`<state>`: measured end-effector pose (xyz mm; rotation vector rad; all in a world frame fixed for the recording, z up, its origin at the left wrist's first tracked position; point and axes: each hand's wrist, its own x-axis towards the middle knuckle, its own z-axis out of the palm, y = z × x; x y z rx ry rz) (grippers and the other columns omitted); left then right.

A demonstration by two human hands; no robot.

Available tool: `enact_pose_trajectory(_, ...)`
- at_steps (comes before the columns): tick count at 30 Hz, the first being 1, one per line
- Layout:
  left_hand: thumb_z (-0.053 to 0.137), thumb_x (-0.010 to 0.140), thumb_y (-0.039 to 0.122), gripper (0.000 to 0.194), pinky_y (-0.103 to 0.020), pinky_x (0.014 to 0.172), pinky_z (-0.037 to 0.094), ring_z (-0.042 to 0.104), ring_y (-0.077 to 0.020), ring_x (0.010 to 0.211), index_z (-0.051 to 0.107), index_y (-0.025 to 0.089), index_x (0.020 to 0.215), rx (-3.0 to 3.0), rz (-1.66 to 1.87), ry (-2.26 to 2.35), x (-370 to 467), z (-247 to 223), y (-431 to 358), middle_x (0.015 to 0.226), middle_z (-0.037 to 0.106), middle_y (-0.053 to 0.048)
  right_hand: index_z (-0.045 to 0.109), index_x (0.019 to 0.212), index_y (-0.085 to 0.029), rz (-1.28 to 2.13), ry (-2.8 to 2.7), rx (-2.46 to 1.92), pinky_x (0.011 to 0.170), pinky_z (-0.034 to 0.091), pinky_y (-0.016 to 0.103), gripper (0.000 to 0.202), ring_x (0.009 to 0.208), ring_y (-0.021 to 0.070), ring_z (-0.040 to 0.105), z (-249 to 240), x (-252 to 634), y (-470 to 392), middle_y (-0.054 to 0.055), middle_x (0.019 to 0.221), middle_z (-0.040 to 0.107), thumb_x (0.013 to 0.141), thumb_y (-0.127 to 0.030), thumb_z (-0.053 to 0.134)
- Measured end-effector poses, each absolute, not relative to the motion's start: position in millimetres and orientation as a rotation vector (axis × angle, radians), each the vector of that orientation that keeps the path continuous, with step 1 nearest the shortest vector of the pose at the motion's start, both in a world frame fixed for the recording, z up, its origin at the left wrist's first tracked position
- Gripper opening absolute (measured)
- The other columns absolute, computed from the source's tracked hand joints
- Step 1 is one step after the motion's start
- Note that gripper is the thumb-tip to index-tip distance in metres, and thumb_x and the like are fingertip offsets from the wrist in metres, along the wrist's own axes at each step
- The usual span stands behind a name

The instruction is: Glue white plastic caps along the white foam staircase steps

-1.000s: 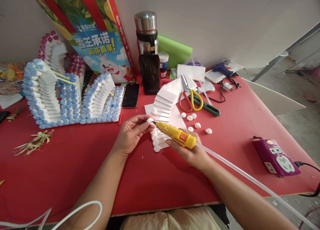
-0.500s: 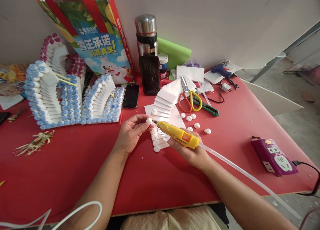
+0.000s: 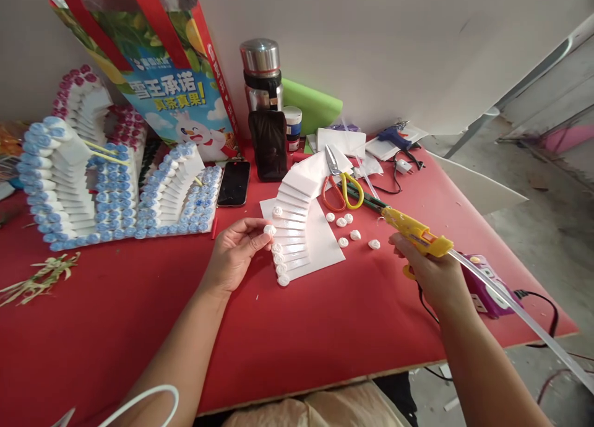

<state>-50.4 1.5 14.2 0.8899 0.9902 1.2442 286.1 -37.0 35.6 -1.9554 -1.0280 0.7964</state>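
My left hand (image 3: 239, 250) pinches a small white rose (image 3: 270, 230) at the left edge of a curved row of white foam strips (image 3: 292, 219). Several like roses (image 3: 281, 270) sit along the ends of the strips, below and above my fingertips. Under the strips lies a white sheet (image 3: 325, 247). My right hand (image 3: 429, 266) is wrapped round a yellow hot glue gun (image 3: 415, 230), its nozzle pointing left and a long clear glue stick (image 3: 501, 297) trailing from its back. Several loose white roses (image 3: 355, 235) lie on the red table between my hands.
Scissors (image 3: 342, 185) and a green cutter (image 3: 364, 196) lie beyond the loose roses. Blue-and-white rose-covered pieces (image 3: 111, 198), a phone (image 3: 234, 184), a steel flask (image 3: 260, 74) and a printed bag (image 3: 171, 86) stand left and behind. A purple power box (image 3: 487, 278) sits right.
My right hand has carried the glue gun rightward, away from the rose. My left hand still holds the rose, now at the strips' edge. The whole view has shifted slightly.
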Motion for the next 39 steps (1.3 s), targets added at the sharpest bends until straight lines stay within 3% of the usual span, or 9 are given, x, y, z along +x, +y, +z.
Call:
enact_pose_trajectory(7,0.085,0.074,0.022,0.022,-0.026,0.071,0.055,0.064,-0.0118,0.072,0.077,0.02,0.095,0.898,1.249,0.993,-47.6,13.4,1.3,0.091,0.072,-0.002,0.075,0.083,-0.016,0.677,-1.025,-2.034,0.043,0.037,0.028,0.04,0.048,0.0152,0.048,5.7,305.3,-35.7,-0.001,0.054,0.057,0.072,-0.054,0.078)
enact_pose_trajectory(12,0.084,0.075,0.022,0.022,-0.027,0.072,0.055,0.064,-0.0129,0.074,0.077,0.02,0.096,0.91,1.261,0.985,-48.5,14.0,1.1,0.091,0.071,-0.003,0.079,0.091,-0.016,0.667,-1.152,-2.032,0.054,0.044,0.028,0.044,0.059,0.0189,0.058,-0.1,311.3,-30.6,0.001,0.06,0.064,0.074,-0.057,0.075)
enact_pose_trajectory(20,0.083,0.076,0.023,0.022,-0.028,0.079,0.053,0.062,-0.0139,0.082,0.078,0.023,0.098,0.986,1.266,0.974,-49.4,17.6,-2.6,0.093,0.069,-0.003,0.07,0.078,-0.018,0.532,-1.287,-2.247,0.049,0.036,0.029,0.053,0.054,0.0174,0.051,3.2,318.9,-41.6,-0.001,0.057,0.057,0.07,-0.07,0.071)
enact_pose_trajectory(26,0.08,0.079,0.023,0.022,-0.031,0.09,0.053,0.063,-0.0183,0.097,0.078,0.023,0.101,1.244,1.257,1.019,-45.4,24.0,-7.5,0.106,0.065,-0.005,0.065,0.089,-0.022,0.305,-1.495,-2.254,0.063,0.042,0.034,0.053,0.071,0.025,0.063,-0.2,323.8,-58.9,0.005,0.08,0.068,0.075,-0.073,0.065)
enact_pose_trajectory(31,0.075,0.084,0.021,0.032,-0.036,0.093,0.054,0.062,-0.0185,0.096,0.072,0.025,0.116,1.451,1.278,1.069,-40.0,26.3,-13.4,0.11,0.062,-0.007,0.06,0.103,-0.023,0.207,-1.595,-2.239,0.069,0.047,0.039,0.057,0.079,0.0289,0.066,4.1,320.1,-74.2,0.008,0.094,0.068,0.077,-0.074,0.062)
enact_pose_trajectory(34,0.074,0.085,0.022,0.035,-0.037,0.092,0.055,0.063,-0.0195,0.095,0.07,0.025,0.12,1.582,1.306,1.133,-38.6,24.1,-14.8,0.108,0.063,-0.007,0.057,0.11,-0.022,0.082,-1.626,-2.29,0.073,0.05,0.046,0.065,0.086,0.0348,0.065,11.6,318.0,-87.8,0.012,0.098,0.069,0.078,-0.079,0.056)
enact_pose_trajectory(39,0.07,0.088,0.021,0.034,-0.035,0.09,0.054,0.063,-0.0184,0.092,0.067,0.026,0.121,1.865,1.266,1.227,-38.7,22.8,-15.5,0.108,0.064,-0.006,0.057,0.104,-0.023,-0.046,-1.681,-2.354,0.082,0.05,0.055,0.063,0.094,0.0412,0.063,20.9,316.3,-106.1,0.015,0.097,0.068,0.079,-0.081,0.05)
